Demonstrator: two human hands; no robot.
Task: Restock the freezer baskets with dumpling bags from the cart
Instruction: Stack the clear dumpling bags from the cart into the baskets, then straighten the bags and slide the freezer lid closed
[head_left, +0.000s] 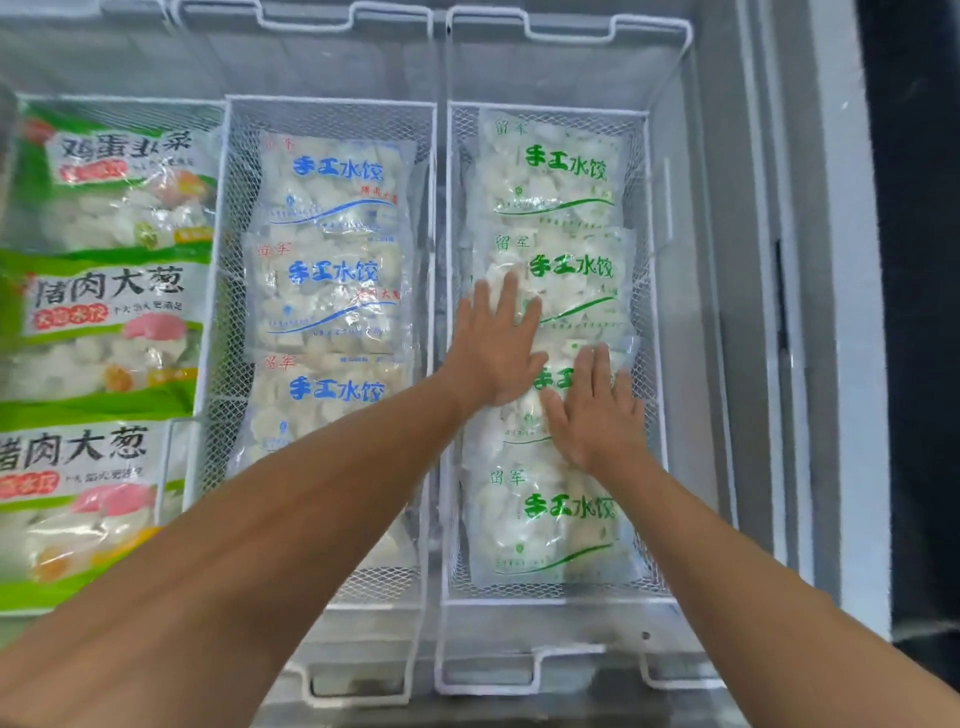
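Two bare hands lie flat on clear dumpling bags inside a white wire freezer basket (655, 270) at the 3 o'clock side of the open chest. The left hand (496, 353) reaches in from 7 o'clock, fingers straight and spread, palm down across the seam between the second green-print bag (582, 280) and the third green-print bag (566, 382). The right hand (597, 415) comes in from 5 o'clock, fingers likewise straight and together, pressing on the third bag just beside the left hand; neither hand curls around anything, both simply press on plastic. Four bags with green lettering fill this basket in a single overlapping column, the farthest green-print bag (556, 166) toward 12 o'clock and the nearest green-print bag (550, 525) toward 6 o'clock, each bag partly covering the one behind it.

At the centre, a second wire basket (332, 106) holds a matching column of blue-print bags (332, 270), the nearest of them partly hidden under the left forearm. At 9 o'clock, opaque green-and-white bags (104, 312) with large dark characters and food photographs are stacked in a third compartment. Wire handles of empty upper baskets (571, 31) run along the 12 o'clock edge, and the freezer's grey rim (748, 312) borders the scene at far 3 o'clock.
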